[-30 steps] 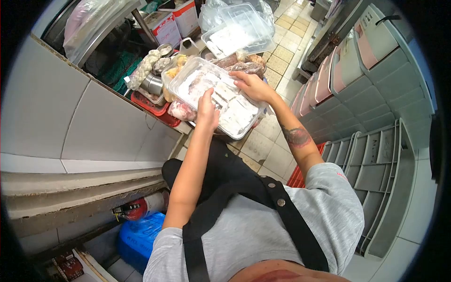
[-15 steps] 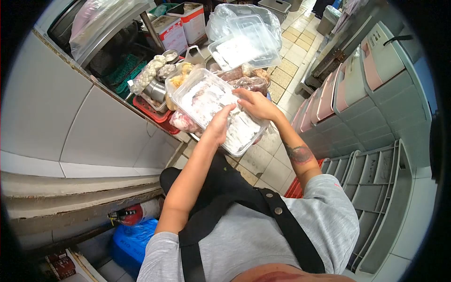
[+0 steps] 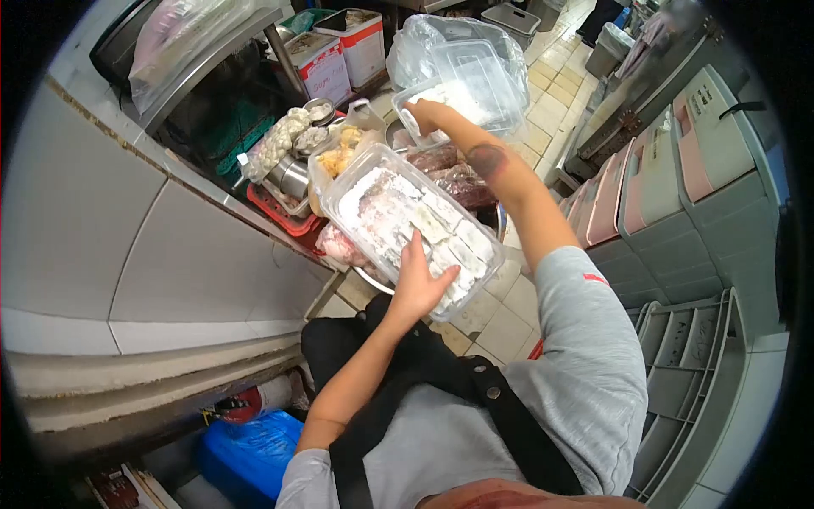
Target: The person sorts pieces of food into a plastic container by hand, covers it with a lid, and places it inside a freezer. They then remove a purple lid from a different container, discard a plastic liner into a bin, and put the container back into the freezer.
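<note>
A clear plastic container [image 3: 343,188] sits slightly tilted over the other food, with pieces coated in white powder [image 3: 424,222] in it. My left hand [image 3: 421,280] rests on the coated pieces near the container's lower end, thumb and fingers spread. Farther forward, my right hand [image 3: 426,117] reaches into a second clear container [image 3: 471,61] that holds white powder [image 3: 458,95]. Its fingertips are down at the powder, bent, and what they hold, if anything, is hidden. Bagged dark red meat [image 3: 462,182] lies between the two containers.
Bagged white balls [image 3: 278,140], metal cups [image 3: 288,176] and a red basket [image 3: 280,212] stand left of the container. White boxes [image 3: 360,47] are behind. Grey and pink drawers [image 3: 653,174] line the right, a tiled wall [image 3: 186,246] the left. A blue bag [image 3: 246,454] lies lower left.
My right hand has left the near container and moved forward to the powder in the far one. My left hand has shifted lower over the coated pieces, its fingers more spread.
</note>
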The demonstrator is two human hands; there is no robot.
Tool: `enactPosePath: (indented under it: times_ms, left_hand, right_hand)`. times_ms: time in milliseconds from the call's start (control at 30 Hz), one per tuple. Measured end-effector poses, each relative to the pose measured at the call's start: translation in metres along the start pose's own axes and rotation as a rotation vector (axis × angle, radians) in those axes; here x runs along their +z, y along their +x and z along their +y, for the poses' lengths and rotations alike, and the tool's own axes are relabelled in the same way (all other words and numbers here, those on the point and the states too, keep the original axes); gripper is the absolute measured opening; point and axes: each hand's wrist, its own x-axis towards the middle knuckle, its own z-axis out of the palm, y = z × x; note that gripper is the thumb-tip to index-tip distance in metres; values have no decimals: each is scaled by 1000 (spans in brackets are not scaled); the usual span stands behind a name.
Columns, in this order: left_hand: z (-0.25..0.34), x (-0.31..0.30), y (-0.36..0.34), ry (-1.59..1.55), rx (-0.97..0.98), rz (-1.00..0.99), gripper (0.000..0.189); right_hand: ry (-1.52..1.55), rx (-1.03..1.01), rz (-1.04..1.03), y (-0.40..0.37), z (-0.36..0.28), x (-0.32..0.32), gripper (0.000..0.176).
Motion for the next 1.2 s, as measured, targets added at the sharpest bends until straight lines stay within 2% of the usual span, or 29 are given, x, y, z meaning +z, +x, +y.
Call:
enactPosePath:
  times_ms: [100,200,300,433,567,700,800,867,933,1000,1100,1200]
  left_hand:
    - [3,-2,1,-11,3,-13,96]
    - [1,-2,2,-19,8,-22,96]
    - [2,-3,2,-47,7,-15,93]
    - [-1,-1,3,-20,22,-42,88]
    - [1,0,2,-15,10,-35,78]
    - [-3,-1,5,-8,-6,-44,77]
    - [0,-7,9,-20,-58,-100,77]
    - [-3,-5,11,30,-48,-100,76]
    - [0,-6,13,47,-71,-147,76]
    - [11,-3,5,135,-21,-108,76]
    - [32,-6,-15,320,77,-102,75]
    - [32,-10,-27,325,185,-115,73]
  right_hand:
    - [-13,79,-47,22,3,12,89]
    - [-43,118,-19,28,-1,20,93]
    - [-53,78,3,37,8,32,108]
    - [35,68,-31,16,-1,11,102]
    - [66,34,108,25,9,18,95]
    - [79,-62,329,-1,-4,-15,88]
    - [129,-373,420,-50,-33,-50,85]
    - [145,-524,274,-97,-66,-69,82]
    - [360,-641,-55,-141,-98,-82,81]
    - [228,-710,-223,-157,-122,-74,81]
    - [42,-724,-247,-172,-138,-58,83]
    - [-30,-662,-288,-178,-140,-49,82]
